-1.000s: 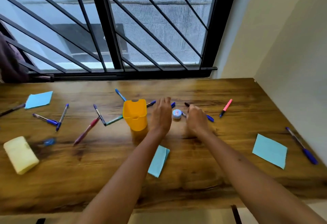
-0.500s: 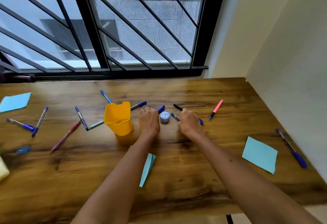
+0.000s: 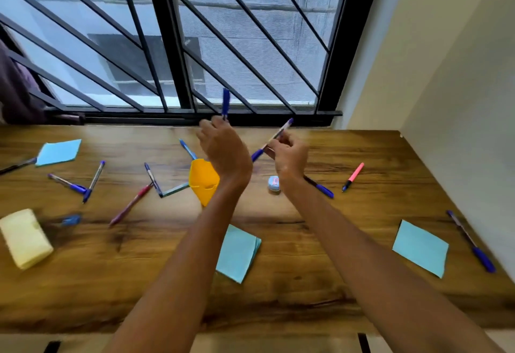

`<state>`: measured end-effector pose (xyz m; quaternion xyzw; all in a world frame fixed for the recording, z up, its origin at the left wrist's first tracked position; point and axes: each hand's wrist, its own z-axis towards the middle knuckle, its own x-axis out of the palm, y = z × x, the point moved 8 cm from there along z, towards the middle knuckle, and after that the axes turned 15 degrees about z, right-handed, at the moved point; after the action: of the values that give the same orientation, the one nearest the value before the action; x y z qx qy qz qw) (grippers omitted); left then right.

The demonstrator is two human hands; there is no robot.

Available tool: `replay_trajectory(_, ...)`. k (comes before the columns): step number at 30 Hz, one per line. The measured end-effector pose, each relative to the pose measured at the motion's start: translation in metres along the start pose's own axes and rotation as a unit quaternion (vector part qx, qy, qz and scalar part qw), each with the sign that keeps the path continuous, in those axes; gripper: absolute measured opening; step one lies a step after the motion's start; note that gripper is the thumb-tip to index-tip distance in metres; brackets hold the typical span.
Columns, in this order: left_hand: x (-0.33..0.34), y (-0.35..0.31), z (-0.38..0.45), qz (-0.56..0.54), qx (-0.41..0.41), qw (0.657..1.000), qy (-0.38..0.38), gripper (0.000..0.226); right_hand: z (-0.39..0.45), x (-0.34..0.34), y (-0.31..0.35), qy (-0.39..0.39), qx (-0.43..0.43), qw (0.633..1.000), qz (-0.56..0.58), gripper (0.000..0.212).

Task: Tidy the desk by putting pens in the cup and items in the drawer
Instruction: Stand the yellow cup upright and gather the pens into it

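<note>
We see both hands raised above the wooden desk point(image 3: 306, 283), each gripping a pen. The left hand point(image 3: 223, 149) has its fingers curled round a blue pen point(image 3: 225, 103) that stands nearly upright, its long axis vertical, the blue end pointing up toward the window bars point(image 3: 167, 45). This hand hangs just above and behind the orange pen cup point(image 3: 203, 182), which stands on the desk with its open mouth tipped toward us. The right hand point(image 3: 288, 156) pinches a clear-barrelled blue pen point(image 3: 274, 138) near its middle; that pen lies on a diagonal, one blue end pointing up and to the right, the other down and to the left toward the left wrist.

Just right of the cup, beside the right wrist, sits a small round blue container point(image 3: 274, 184). A dark pen with a blue cap point(image 3: 320, 188) pokes out from under the right forearm, and a pink pen point(image 3: 353, 176) lies further right. Another blue pen point(image 3: 187, 149) lies behind the cup, touching or nearly touching its rim; we cannot tell which. Left of the cup lie several more pens, among them a maroon pen point(image 3: 131, 204). A folded blue paper point(image 3: 238, 252) lies between the forearms, a second blue paper point(image 3: 420, 248) near the right edge beside a long blue pen point(image 3: 471, 241), and a third blue paper point(image 3: 58, 151) far left. A yellow sponge point(image 3: 25, 238) rests at the left edge
</note>
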<state>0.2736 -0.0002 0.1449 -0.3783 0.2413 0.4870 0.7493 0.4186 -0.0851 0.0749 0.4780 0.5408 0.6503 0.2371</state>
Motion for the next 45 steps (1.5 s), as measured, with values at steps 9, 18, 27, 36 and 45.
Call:
replay_trajectory(9,0.034,0.082,-0.020,-0.010,-0.070,0.980,0.188,0.025,-0.041,0.078,-0.022,0.146,-0.089,0.963,-0.208,0.014)
replay_trajectory(18,0.054,0.116,-0.002,-0.178,-0.083,0.969,0.151,0.031,-0.024,0.049,-0.018,0.076,-0.127,0.957,-0.248,0.022)
replay_trajectory(27,0.123,0.152,-0.015,0.038,0.057,0.959,0.276,0.041,0.026,-0.042,-0.057,0.064,-0.034,0.790,-0.609,0.061)
replay_trajectory(36,0.142,0.142,-0.016,0.141,0.143,0.944,0.261,0.019,0.039,-0.042,-0.069,0.060,-0.047,0.707,-0.703,0.026)
replay_trajectory(45,0.152,0.140,-0.021,0.129,0.146,0.922,0.335,0.025,0.038,-0.037,-0.067,0.051,-0.123,0.693,-0.709,0.016)
